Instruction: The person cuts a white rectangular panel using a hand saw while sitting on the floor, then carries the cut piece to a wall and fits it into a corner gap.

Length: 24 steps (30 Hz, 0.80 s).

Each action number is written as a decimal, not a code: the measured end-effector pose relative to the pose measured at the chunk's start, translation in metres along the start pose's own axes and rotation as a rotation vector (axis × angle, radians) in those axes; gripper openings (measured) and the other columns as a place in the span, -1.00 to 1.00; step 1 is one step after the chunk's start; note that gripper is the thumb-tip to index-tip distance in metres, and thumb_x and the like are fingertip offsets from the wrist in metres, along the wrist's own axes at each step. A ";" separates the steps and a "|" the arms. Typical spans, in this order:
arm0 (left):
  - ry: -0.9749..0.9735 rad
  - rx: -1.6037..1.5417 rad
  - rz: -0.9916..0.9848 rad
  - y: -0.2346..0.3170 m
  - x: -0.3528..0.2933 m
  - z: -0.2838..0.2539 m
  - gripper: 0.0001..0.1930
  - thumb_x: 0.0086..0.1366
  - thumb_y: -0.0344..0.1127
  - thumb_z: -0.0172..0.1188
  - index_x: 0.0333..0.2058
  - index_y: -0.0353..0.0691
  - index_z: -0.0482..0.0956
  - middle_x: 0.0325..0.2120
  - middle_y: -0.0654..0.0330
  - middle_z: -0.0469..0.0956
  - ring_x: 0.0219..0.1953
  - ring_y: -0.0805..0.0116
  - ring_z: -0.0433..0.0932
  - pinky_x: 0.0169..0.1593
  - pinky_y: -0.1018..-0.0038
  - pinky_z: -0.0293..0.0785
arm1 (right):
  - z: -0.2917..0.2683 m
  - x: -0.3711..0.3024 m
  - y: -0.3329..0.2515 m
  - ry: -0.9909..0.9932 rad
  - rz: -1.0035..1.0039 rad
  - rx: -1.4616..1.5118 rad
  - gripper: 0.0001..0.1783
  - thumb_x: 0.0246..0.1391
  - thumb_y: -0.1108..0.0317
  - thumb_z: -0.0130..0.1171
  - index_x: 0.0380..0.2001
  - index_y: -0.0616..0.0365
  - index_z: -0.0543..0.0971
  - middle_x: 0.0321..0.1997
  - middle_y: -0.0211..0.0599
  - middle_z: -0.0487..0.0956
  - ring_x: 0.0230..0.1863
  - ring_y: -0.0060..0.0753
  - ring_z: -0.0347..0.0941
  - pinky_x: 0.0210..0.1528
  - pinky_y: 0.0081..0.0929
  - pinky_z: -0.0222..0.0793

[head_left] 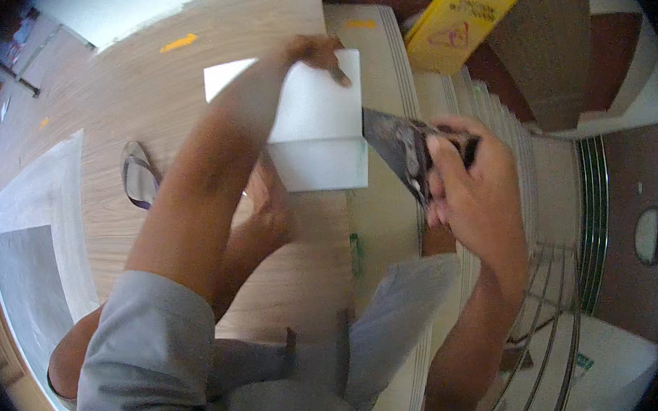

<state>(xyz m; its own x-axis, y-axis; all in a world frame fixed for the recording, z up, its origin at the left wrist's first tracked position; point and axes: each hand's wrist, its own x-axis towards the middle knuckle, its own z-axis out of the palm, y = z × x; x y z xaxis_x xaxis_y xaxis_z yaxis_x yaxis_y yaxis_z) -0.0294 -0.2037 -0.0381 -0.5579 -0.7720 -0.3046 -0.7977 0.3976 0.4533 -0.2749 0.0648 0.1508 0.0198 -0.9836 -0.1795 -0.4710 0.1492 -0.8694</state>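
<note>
A white board (318,113) with a crease or joint across its lower part lies over the wood-look floor and the step edge. At its far edge my left hand (316,50) is closed on it, thumb on the white face; some fingers are hidden. My right hand (477,184) is wrapped round a dark, flat-bladed hand tool (394,144), worn and stained. The blade points left, its tip right by the board's right edge; whether they touch I cannot tell. My bare foot (270,200) is beside the board's lower left edge.
Stairs (504,119) with ridged edges descend to the right, beside a metal railing (570,332). A yellow floor sign (461,28) stands at the far right. A loose flip-flop (140,175) and a grey-and-white mat (34,264) lie on the left.
</note>
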 end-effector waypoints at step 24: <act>0.074 0.075 -0.032 0.044 -0.045 -0.024 -0.26 -0.04 0.00 0.62 0.15 -0.06 0.65 0.02 0.03 0.69 0.17 -0.03 0.57 0.29 0.12 0.39 | 0.001 0.033 -0.021 0.039 -0.090 -0.178 -0.70 0.28 0.31 0.10 -0.20 0.42 0.60 -0.62 -0.34 0.51 -0.71 -0.57 0.43 -0.64 -0.51 0.37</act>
<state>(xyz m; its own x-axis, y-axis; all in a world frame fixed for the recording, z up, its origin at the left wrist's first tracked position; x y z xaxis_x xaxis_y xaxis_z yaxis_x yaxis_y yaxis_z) -0.0337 -0.1632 0.0152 -0.5155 -0.8183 -0.2542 -0.8315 0.4059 0.3793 -0.2639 0.0296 0.1627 0.0365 -0.9958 -0.0839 -0.6175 0.0435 -0.7853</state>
